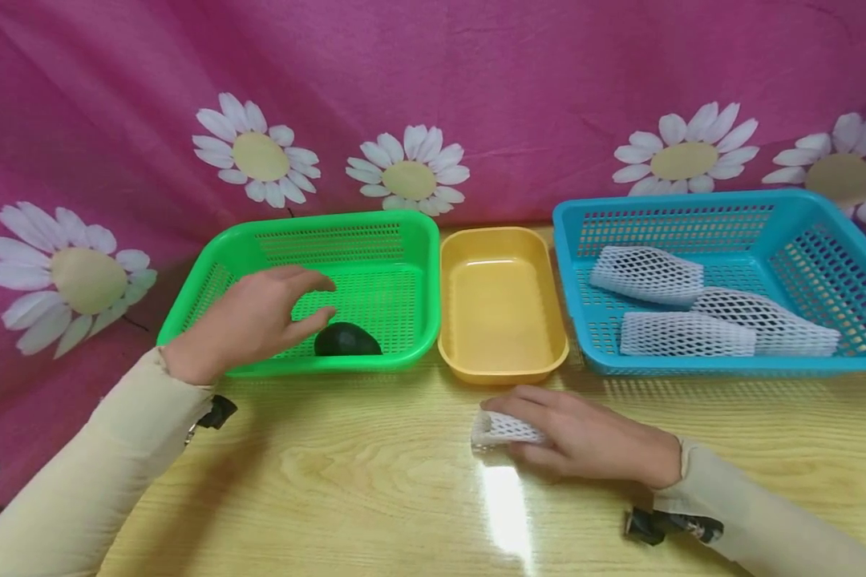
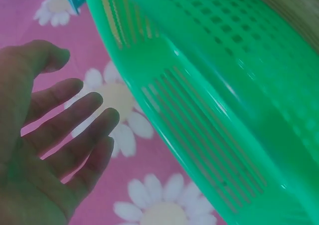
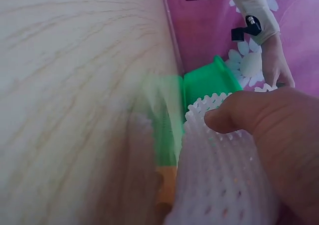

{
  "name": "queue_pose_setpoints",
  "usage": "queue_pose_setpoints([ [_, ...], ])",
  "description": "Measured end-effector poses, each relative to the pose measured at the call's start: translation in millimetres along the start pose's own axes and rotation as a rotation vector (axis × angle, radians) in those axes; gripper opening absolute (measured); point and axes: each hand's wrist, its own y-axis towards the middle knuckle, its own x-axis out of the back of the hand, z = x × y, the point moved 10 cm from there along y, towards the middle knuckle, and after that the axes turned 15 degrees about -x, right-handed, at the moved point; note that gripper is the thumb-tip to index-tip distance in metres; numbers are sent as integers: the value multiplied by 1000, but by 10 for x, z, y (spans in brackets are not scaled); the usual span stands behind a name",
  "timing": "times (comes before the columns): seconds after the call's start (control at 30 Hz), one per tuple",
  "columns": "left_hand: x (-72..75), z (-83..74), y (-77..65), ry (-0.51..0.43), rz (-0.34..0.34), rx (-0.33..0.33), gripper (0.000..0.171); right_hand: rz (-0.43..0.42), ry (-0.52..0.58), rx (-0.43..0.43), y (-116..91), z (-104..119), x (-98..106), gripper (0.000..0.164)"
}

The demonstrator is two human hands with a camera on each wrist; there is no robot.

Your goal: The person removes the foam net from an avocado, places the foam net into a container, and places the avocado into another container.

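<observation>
My left hand is over the green basket, its fingers spread and nothing between them. In the left wrist view, the same hand shows loosely bent fingers beside the basket wall. A dark, smooth oval thing like an avocado lies in the basket just below the thumb and fingertips. Down at the table, my right hand grips a white foam net sleeve between thumb and fingers. In the right wrist view, the thumb presses on the sleeve near its open end.
Between the two baskets stands a yellow tray with a bare bottom. The blue basket on the right holds several white foam net sleeves. Behind them hangs a pink flowered cloth. All stand on a wooden table.
</observation>
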Motion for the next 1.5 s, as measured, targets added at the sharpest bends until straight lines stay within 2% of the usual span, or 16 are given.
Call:
queue_pose_setpoints([
  [0.27,20,-367,199,13,-96,-152,28,-10,-18,37,-16,46,93,49],
  [0.63,69,-733,361,-17,-163,-239,30,8,-22,6,-20,13,194,58],
  [1.0,34,-1143,520,-26,-255,-381,32,30,13,-61,17,-3,274,68],
  [1.13,-2,-1268,559,-33,-271,-420,30,-7,7,-35,31,19,335,65],
  [1.3,-55,-1417,595,-40,-275,-466,31,-60,-1,4,46,57,433,52],
  [1.5,-74,-1580,642,-64,-310,-523,46,-45,-2,-41,68,33,487,45],
])
